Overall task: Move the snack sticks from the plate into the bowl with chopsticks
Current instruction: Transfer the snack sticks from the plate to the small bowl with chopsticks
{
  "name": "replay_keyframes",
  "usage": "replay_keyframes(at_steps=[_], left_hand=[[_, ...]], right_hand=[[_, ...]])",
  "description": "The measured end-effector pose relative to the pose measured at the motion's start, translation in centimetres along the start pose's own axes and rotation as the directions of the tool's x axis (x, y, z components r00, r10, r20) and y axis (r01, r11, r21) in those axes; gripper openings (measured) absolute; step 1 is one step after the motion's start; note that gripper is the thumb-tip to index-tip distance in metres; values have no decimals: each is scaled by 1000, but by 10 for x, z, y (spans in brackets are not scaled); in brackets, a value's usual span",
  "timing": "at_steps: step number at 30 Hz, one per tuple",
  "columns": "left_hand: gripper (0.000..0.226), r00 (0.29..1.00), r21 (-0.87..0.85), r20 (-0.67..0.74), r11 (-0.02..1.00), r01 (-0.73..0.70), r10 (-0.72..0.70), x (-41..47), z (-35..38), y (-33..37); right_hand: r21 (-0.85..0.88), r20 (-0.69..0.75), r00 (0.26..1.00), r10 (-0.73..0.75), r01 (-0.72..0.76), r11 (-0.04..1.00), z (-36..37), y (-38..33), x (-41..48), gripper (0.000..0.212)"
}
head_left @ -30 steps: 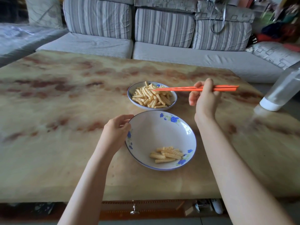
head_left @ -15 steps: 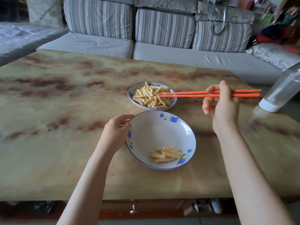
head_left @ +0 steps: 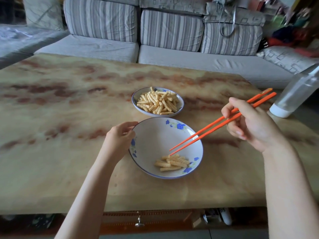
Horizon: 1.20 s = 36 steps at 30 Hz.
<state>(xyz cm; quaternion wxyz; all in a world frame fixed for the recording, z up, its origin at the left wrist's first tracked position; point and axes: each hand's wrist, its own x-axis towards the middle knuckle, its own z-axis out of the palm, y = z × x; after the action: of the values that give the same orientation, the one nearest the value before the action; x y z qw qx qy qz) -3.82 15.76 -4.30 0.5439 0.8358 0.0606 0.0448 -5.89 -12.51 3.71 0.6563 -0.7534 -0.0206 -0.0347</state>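
A small blue-rimmed dish (head_left: 182,107) at the far middle of the table is heaped with ridged yellow snack sticks (head_left: 158,102). Closer to me stands a wider white dish with blue flowers (head_left: 155,135), holding a few snack sticks (head_left: 172,163) at its front. My left hand (head_left: 119,137) holds this dish's left rim with curled fingers. My right hand (head_left: 253,128) grips a pair of orange chopsticks (head_left: 215,125). They slant down to the left, and their tips sit just at the top of the small pile. I see nothing between the tips.
The marbled table (head_left: 60,118) spreads wide to the left. A clear plastic bottle (head_left: 296,94) leans at the right edge, close behind my right hand. A striped grey sofa (head_left: 189,57) runs along the far side. A drawer knob (head_left: 139,223) shows under the front edge.
My right hand has swung the chopsticks away from the far dish, moved right and toward me, and tilted the tips down into the near dish. My left hand has stayed on the rim.
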Motion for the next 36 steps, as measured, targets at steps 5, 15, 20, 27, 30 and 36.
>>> replay_keyframes(at_steps=[5,15,20,27,30,36], left_hand=[[40,1000,3,-1,1000,3,-3,0,0,0],[42,1000,6,-4,1000,8,-8,0,1,-1],[41,1000,2,-3,1000,9,-9,0,1,-1],[42,1000,-7,-1,1000,5,-5,1,0,-1],[41,1000,-12,0,1000,4,-4,1,0,-1],[41,1000,-11,1,1000,4,-4,2,0,-2]], right_hand=[[-13,-5,999,46,-46,999,-8,4,-4,42],[43,-52,998,44,-42,998,-4,11,0,42],[188,-152,988,-14,43,981,4,13,6,40],[341,-243,970,-19,104,934,12,24,19,39],[337,-265,964,-5,97,936,19,29,22,46],[279,-287,958,13,70,958,31,35,25,48]])
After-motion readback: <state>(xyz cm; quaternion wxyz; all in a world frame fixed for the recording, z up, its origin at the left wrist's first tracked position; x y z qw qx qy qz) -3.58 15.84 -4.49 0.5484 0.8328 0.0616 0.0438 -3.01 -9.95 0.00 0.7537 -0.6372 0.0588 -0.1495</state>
